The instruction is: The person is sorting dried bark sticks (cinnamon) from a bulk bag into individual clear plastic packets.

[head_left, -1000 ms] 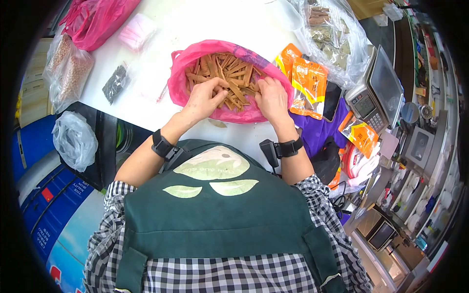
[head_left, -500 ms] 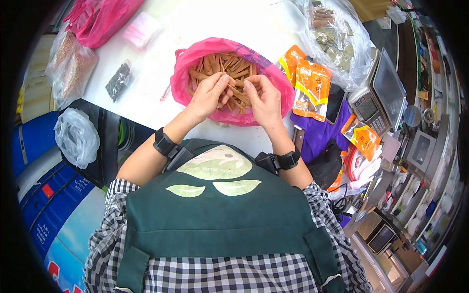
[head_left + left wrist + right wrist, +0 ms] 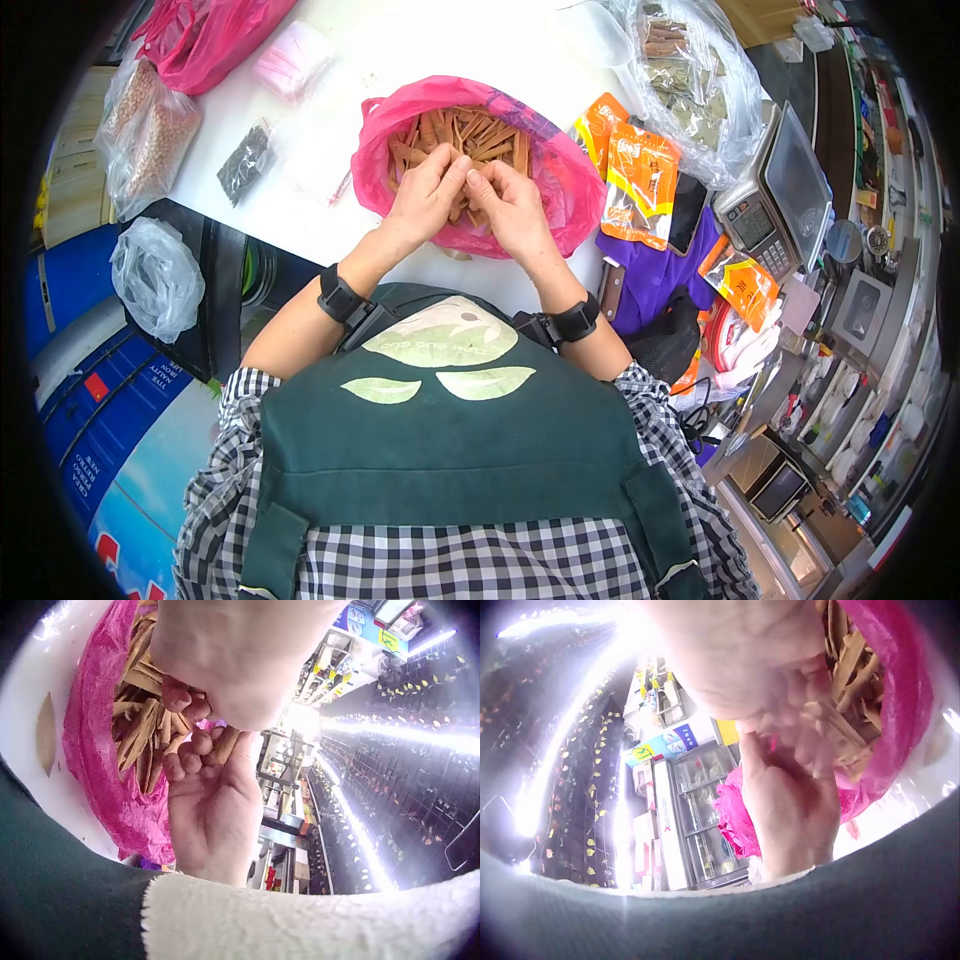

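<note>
In the head view a pink plastic bag (image 3: 385,100) stands open on the white table, with strips of brown bark (image 3: 485,135) inside. My left hand (image 3: 425,200) and right hand (image 3: 512,212) meet at the fingertips over its near side, fingers curled. The left wrist view shows a short bark piece (image 3: 224,745) in the curled fingers of my right hand (image 3: 217,814), its upper end reaching my left hand (image 3: 232,660); both pinch it. In the right wrist view the fingers are blurred, with bark strips (image 3: 847,667) beside them.
Orange packets (image 3: 640,185) and a clear bag of dried leaves (image 3: 690,90) lie right of the pink bag, near a scale (image 3: 752,220). On the left are a bag of round beige pieces (image 3: 150,140), a small dark packet (image 3: 245,165) and another pink bag (image 3: 205,40).
My right hand has moved from the pink bag's right side to the left, meeting my left hand. The left hand has shifted slightly right and stays over the bark.
</note>
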Motion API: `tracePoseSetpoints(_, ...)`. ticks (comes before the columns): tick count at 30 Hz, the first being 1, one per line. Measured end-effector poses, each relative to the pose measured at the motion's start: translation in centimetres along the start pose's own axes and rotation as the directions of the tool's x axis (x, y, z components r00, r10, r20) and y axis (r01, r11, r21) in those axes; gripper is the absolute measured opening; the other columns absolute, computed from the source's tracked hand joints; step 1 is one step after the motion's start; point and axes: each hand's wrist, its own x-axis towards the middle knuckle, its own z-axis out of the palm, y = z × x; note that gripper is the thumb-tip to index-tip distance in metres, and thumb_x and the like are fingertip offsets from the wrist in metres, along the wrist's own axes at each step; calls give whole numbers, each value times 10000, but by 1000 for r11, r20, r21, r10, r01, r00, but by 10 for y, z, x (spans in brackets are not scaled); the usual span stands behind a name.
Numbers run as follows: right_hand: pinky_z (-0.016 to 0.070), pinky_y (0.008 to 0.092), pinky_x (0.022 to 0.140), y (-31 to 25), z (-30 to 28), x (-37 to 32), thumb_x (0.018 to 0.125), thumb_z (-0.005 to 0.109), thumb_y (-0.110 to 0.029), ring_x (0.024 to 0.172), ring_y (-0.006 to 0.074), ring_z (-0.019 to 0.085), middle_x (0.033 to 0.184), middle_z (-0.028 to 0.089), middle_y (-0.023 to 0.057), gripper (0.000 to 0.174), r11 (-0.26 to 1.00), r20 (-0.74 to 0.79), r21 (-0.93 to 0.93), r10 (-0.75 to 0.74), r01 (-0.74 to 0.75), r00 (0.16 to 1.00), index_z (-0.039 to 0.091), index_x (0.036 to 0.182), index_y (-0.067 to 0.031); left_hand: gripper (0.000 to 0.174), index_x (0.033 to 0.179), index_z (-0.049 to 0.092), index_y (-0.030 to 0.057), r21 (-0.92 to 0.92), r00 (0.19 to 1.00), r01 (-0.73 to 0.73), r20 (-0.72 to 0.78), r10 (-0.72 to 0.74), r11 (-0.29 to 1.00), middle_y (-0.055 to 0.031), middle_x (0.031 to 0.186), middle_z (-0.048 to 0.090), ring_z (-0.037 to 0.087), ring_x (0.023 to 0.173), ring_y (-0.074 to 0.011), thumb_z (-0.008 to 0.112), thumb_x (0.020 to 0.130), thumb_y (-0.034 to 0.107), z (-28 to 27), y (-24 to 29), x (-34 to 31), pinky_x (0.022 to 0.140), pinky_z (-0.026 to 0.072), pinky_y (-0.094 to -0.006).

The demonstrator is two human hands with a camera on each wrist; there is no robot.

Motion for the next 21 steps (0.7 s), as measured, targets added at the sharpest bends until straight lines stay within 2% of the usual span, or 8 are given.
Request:
tracePoseSetpoints(3,403,291,524,11,6,-3,973,570,-272,583,97,471,653,539,34,294,1000,7,-12,23,-23,1000,573,838,-11,318,905,525,6,117,998,-54,-4,55,992,-165,716,601,613,639,-263,461,1011,299,4,-3,-1,568,453,-400)
tracePoseSetpoints(5,355,254,498,9,8,-11,1000,523,-250,557,67,411,657,475,-15,244,991,48,102,77,-82,996,541,860,-50,292,913,532,1,379,942,-310,-3,336,872,-221,795,614,635,730,-349,437,1004,262,6,-21,2,610,461,-470)
tracePoseSetpoints(6,308,218,472,5,10,-12,1027,475,-227,531,36,350,661,411,-64,203,968,99,201,131,-149,986,510,882,-90,251,906,539,10,390,967,-248,42,252,887,-246,855,605,619,783,-417,438,977,228,6,-13,-1,637,465,-523)
tracePoseSetpoints(7,333,241,484,0,14,-12,1019,487,-223,571,48,399,653,433,-33,214,941,79,275,182,-197,980,526,875,-68,220,898,541,20,604,952,-292,104,289,741,-226,838,589,615,757,-419,460,955,216,9,-22,1,644,483,-523)
tracePoseSetpoints(11,360,262,492,9,24,-13,1021,467,-210,590,66,447,669,468,5,239,903,45,375,210,-211,977,542,865,-44,255,855,539,1,441,974,-144,-97,206,886,-268,757,603,616,716,-458,456,972,212,21,-22,-1,626,487,-533)
tracePoseSetpoints(13,367,266,490,11,24,-13,1028,439,-211,583,81,457,697,492,18,259,966,-36,147,220,-213,975,544,875,-31,245,843,516,-7,338,965,-166,-139,223,926,-269,706,567,574,675,-478,443,973,187,21,-19,-3,602,445,-550)
tracePoseSetpoints(17,413,321,546,23,29,-10,1028,420,-201,617,138,495,715,534,61,278,964,-72,56,263,-260,962,552,885,-3,275,839,531,-24,362,965,-182,-113,237,914,-278,684,590,602,653,-469,450,977,200,23,-28,-3,598,478,-535)
tracePoseSetpoints(21,445,423,665,33,33,-10,1018,418,-190,700,294,571,759,593,172,290,983,-160,-109,132,-150,978,569,901,29,263,817,523,-22,332,969,-160,-126,211,930,-273,678,565,579,647,-474,449,969,179,24,-30,-2,592,452,-548)
